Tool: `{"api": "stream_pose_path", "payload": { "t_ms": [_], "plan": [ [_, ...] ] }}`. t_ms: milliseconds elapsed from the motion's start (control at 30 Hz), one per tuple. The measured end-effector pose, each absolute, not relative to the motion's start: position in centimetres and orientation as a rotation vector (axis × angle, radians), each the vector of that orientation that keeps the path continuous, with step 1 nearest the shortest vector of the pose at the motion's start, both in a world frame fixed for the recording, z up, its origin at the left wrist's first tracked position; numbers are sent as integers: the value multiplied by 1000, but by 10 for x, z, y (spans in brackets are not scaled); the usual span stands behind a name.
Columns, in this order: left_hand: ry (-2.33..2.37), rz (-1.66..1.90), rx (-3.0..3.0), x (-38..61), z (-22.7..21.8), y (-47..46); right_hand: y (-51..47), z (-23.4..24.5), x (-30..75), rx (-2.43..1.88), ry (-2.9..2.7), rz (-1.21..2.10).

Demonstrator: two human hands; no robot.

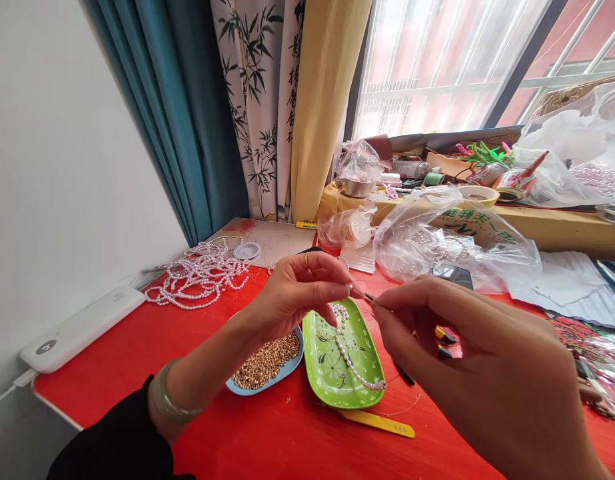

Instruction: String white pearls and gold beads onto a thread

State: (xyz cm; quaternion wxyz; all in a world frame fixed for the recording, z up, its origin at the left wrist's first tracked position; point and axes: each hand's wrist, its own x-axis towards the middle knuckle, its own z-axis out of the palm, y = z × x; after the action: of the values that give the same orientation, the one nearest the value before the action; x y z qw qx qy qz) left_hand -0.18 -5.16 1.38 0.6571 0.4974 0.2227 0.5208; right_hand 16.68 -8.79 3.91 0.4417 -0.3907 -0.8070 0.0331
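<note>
My left hand (307, 288), with a ring and a bangle, is closed in a pinch. A small white pearl bead (350, 287) shows at its thumb and fingertips. My right hand (467, 360) is closed, thumb against forefinger, on a thin dark-tipped piece (369, 297) whose kind I cannot make out. The two pinches almost meet above a green patterned tray (314, 373). In the tray lies a pearl bead strand (348, 360), its upper part running up behind my left hand. Beside it, a light blue dish (291, 368) holds many gold beads (267, 363), partly behind my left wrist.
A yellow flat strip (380, 423) lies at the tray's near edge. White bead strands (202, 273) are heaped at the left, near a white power strip (87, 327). Plastic bags (452, 240) and a cluttered ledge (427, 167) stand behind, below the window.
</note>
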Motion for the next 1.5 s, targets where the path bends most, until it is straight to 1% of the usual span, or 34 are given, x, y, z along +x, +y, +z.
{"api": "stream_pose_path", "payload": {
  "t_ms": [467, 767, 867, 967, 1133, 1200, 1367, 1433, 1500],
  "plan": [
    [487, 1163, 1137, -1, 10, -51, -89, 39, 164, -1027, -1999, 91],
    [552, 1198, 1194, -1, 12, -50, -86, 37, 164, -1009, -2010, 24],
    [585, 1187, 1230, -1, 12, -50, -83, 34, 164, -942, -2015, 32],
    [572, 1166, 1261, -1, 10, -50, -83, 33, 164, -962, -2011, 76],
    [551, 1192, 1311, -2, 10, -51, -81, 37, 167, -1019, -2000, 291],
    [565, 1215, 1341, -2, 10, -51, -79, 39, 168, -1034, -1987, 446],
    [583, 1245, 1416, -3, 9, -51, -69, 45, 166, -990, -1848, 958],
    [592, 1246, 1447, -3, 8, -52, -65, 45, 165, -961, -1803, 1074],
    [610, 1270, 1481, -3, 8, -52, -63, 44, 165, -951, -1806, 1113]
  ]
}}
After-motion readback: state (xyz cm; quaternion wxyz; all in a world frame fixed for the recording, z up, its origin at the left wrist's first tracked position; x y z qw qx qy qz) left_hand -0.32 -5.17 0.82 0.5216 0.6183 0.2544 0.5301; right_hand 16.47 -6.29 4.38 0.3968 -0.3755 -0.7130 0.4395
